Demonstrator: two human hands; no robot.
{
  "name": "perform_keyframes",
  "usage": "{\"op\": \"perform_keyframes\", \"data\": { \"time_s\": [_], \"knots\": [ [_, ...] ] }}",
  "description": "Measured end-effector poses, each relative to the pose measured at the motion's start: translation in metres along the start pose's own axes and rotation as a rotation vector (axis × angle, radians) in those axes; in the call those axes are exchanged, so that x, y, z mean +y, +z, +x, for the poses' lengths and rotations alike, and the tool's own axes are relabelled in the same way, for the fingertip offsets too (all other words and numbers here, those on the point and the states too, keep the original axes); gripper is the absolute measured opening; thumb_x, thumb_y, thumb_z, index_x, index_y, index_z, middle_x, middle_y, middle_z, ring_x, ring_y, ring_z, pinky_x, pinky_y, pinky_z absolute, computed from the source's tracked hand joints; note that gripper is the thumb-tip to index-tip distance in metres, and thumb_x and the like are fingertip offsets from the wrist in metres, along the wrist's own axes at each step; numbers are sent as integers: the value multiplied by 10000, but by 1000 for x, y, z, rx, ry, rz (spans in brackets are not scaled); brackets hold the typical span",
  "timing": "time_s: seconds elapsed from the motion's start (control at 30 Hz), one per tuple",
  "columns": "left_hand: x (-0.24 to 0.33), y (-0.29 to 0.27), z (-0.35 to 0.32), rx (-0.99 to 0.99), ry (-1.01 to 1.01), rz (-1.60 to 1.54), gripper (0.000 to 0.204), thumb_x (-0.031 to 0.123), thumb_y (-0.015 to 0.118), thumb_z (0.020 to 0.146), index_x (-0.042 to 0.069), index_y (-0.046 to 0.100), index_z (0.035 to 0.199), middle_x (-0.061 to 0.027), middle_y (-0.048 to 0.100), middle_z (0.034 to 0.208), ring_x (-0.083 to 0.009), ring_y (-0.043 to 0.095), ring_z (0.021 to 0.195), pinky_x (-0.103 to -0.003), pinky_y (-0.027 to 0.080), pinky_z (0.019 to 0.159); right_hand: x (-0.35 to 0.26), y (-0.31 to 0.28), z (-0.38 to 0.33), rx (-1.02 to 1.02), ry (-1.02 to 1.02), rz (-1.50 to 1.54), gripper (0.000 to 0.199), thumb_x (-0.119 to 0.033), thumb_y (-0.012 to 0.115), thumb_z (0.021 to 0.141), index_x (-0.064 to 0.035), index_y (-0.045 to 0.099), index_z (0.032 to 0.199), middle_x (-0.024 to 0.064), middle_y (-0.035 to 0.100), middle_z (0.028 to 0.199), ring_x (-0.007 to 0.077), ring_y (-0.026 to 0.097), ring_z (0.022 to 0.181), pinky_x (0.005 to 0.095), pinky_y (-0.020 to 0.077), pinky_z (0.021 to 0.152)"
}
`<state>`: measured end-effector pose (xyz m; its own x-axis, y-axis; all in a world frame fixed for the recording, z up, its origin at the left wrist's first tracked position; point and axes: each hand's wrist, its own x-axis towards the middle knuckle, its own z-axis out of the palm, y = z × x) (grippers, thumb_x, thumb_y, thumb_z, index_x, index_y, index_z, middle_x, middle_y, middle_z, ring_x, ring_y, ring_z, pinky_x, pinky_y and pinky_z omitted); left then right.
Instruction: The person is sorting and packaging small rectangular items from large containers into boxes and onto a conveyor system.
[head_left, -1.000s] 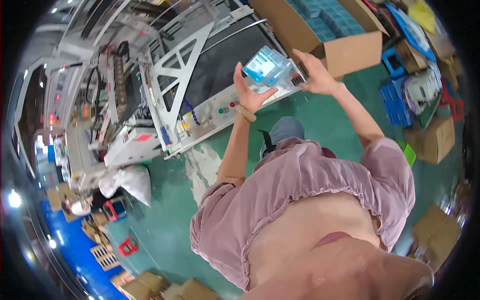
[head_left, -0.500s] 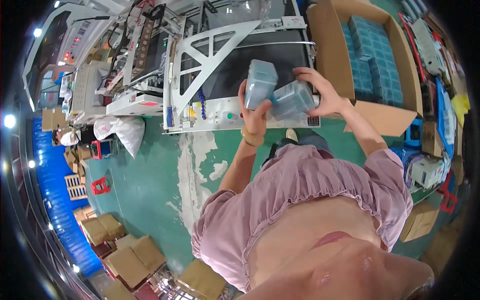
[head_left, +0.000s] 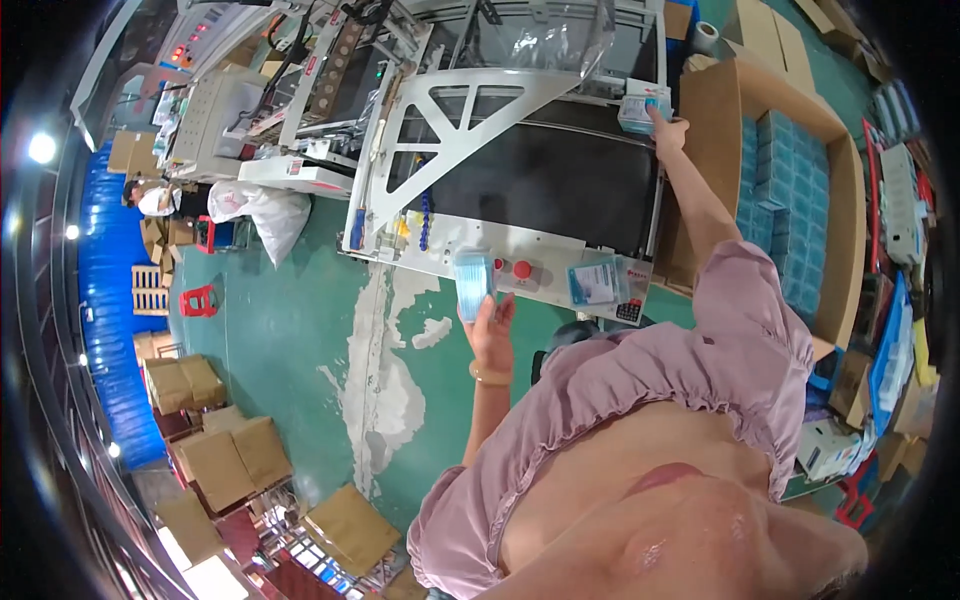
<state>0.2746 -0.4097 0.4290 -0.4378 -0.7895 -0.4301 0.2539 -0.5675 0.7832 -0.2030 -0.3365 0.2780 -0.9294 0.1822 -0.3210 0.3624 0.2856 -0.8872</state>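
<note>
Above the front edge of the machine, my left hand (head_left: 491, 335) is closed on a clear-wrapped light-blue pack (head_left: 474, 283) held upright. My right arm stretches out to the machine's far right corner. There my right hand (head_left: 669, 134) has its fingers closed on the side of a small white-and-blue pack (head_left: 640, 112). Its underside is hidden, so I cannot tell whether it is lifted. Another blue pack (head_left: 593, 284) with a white printed face lies on the white front panel (head_left: 540, 240) of the machine, touched by neither hand.
Right of the machine stands an open cardboard box (head_left: 700, 175) holding rows of blue packs (head_left: 792, 210). A white triangular frame (head_left: 440, 130) juts over the dark machine bed (head_left: 540, 175). Two red buttons (head_left: 522, 270) sit on the panel. A person (head_left: 158, 200) is far left.
The pack near my right hand now lies on the front panel. My right hand has gone far forward to another pack. My left hand has shifted left and nearer with its pack.
</note>
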Motion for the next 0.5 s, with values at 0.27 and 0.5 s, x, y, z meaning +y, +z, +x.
{"op": "perform_keyframes", "data": {
  "time_s": [0.27, 0.5],
  "knots": [
    [-5, 45, -11, 50, 29, -46, 562, 135, 615, 800, 121, 321, 1279, -65, 537, 1015, -222, 595, 851, -330, 468, 744, -35, 57, -105, -478, -594, -736, 669, -618, 542, 733, -91, 575, 1145, 116, 540, 1184, 306, 526, 1071, 381, 396, 902],
    [-15, 75, 16, -198, -67, 198, 561, 214, 610, 817, 82, 333, 1287, -52, 563, 1012, -164, 610, 792, -268, 468, 705, -70, -40, -200, -1751, -410, 248, 632, -199, 652, 786, -86, 364, 1336, 71, 476, 1256, 193, 449, 1155, 348, 365, 947]
  ]
}}
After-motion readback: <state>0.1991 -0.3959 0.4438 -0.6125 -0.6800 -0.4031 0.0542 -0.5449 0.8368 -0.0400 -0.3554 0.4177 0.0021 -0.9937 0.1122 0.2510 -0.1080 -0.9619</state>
